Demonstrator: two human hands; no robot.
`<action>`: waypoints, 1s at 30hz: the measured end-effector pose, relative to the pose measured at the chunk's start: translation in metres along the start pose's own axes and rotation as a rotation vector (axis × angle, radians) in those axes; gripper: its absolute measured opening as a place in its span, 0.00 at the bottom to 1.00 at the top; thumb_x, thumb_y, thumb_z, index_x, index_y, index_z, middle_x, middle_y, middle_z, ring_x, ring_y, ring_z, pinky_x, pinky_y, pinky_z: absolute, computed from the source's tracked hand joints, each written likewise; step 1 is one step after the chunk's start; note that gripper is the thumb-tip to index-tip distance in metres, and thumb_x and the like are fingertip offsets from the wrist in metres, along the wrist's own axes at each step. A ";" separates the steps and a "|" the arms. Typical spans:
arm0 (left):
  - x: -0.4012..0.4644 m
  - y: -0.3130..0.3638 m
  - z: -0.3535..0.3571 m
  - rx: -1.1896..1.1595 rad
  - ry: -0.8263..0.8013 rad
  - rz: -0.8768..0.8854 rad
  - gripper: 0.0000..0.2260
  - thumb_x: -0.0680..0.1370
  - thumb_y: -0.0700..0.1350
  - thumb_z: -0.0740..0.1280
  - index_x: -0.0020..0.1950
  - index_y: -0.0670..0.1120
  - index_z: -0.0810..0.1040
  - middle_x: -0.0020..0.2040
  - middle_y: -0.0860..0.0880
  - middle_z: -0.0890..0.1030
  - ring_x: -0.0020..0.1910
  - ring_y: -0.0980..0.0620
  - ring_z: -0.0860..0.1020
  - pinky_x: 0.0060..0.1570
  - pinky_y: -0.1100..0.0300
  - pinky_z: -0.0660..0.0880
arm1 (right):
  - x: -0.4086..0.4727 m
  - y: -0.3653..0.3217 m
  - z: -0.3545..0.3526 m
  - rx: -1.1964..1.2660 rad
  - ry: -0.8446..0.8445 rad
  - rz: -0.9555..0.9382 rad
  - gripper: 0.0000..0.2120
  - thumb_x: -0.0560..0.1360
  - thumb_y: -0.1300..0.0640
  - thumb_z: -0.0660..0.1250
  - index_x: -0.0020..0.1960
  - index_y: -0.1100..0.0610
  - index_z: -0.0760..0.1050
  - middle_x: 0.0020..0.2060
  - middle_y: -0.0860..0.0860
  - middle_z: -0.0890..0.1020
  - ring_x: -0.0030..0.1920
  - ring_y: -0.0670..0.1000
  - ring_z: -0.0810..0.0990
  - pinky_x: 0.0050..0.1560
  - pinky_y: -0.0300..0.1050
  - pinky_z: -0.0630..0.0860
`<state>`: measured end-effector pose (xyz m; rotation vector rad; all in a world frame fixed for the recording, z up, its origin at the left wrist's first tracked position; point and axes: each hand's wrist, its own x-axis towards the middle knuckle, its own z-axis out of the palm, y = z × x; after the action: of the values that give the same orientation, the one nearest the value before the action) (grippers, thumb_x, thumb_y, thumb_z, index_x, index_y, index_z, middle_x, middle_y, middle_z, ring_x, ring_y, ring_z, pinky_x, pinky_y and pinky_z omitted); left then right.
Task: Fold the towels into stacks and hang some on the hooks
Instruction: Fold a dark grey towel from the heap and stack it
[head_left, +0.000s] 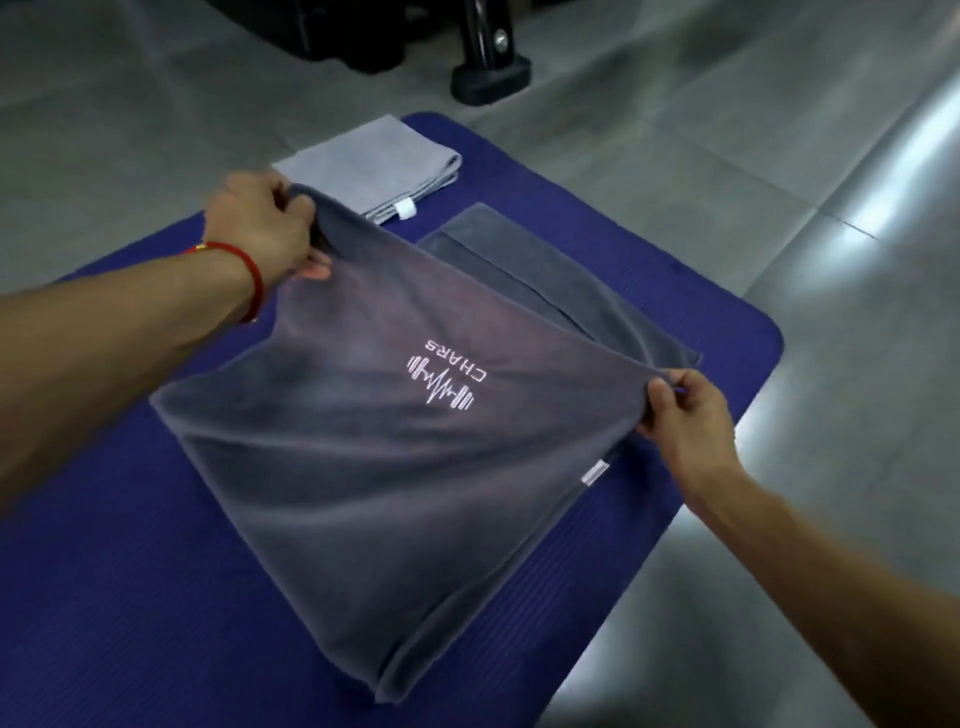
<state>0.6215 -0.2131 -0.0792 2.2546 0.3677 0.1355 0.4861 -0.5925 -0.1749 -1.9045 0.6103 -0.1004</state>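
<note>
A dark grey towel with a white barbell logo and the word CHARS hangs stretched above a blue mat. My left hand grips its far left corner. My right hand pinches its right corner. The towel's lower fold rests on the mat near me. Behind it on the mat lie a folded dark grey towel and, further back, a folded light grey towel with a white tag.
The blue mat lies on a grey tiled floor. A black equipment foot and a dark base stand on the floor beyond the mat's far end. No hooks are in view.
</note>
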 end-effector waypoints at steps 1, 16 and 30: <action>0.011 0.012 0.016 0.034 0.017 0.035 0.09 0.80 0.47 0.62 0.50 0.43 0.78 0.42 0.41 0.85 0.40 0.41 0.85 0.45 0.48 0.84 | 0.005 0.005 0.000 -0.037 0.053 0.010 0.06 0.82 0.52 0.62 0.48 0.48 0.76 0.41 0.49 0.84 0.43 0.54 0.84 0.48 0.52 0.80; 0.135 0.071 0.211 0.525 0.031 0.120 0.15 0.85 0.44 0.59 0.68 0.39 0.76 0.64 0.34 0.78 0.63 0.35 0.76 0.62 0.46 0.73 | 0.084 0.044 0.022 -0.466 0.478 -0.082 0.08 0.82 0.56 0.62 0.55 0.58 0.77 0.54 0.56 0.76 0.58 0.55 0.68 0.62 0.58 0.65; 0.156 0.073 0.216 0.382 -0.255 0.049 0.03 0.79 0.41 0.70 0.50 0.44 0.82 0.49 0.47 0.82 0.50 0.50 0.78 0.52 0.58 0.72 | 0.083 0.045 0.024 -0.442 0.482 -0.101 0.03 0.78 0.60 0.69 0.52 0.57 0.78 0.53 0.57 0.76 0.57 0.57 0.69 0.58 0.60 0.66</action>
<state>0.8328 -0.3671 -0.1684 2.6186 0.2137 -0.2140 0.5500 -0.6231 -0.2426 -2.3598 0.9138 -0.5398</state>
